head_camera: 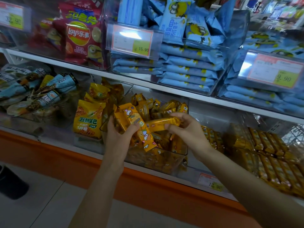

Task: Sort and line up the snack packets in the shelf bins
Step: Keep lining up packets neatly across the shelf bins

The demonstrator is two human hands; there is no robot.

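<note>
My left hand (120, 135) grips a small stack of long orange-yellow snack packets (137, 125), held upright and tilted over a clear plastic bin (158, 159) on the lower shelf. My right hand (185, 129) pinches one more orange packet (162, 123) lying sideways, its end touching the stack. The bin below both hands holds several loose orange packets (156, 107) in a jumble.
Left of the bin stand yellow crisp bags (88, 120) and a bin of blue cone snacks (37, 89). Rows of orange packets (269, 150) fill the bin at right. Blue packets (185, 69) and red crisp bags (79, 35) sit above. A dark object (11, 183) stands on the floor.
</note>
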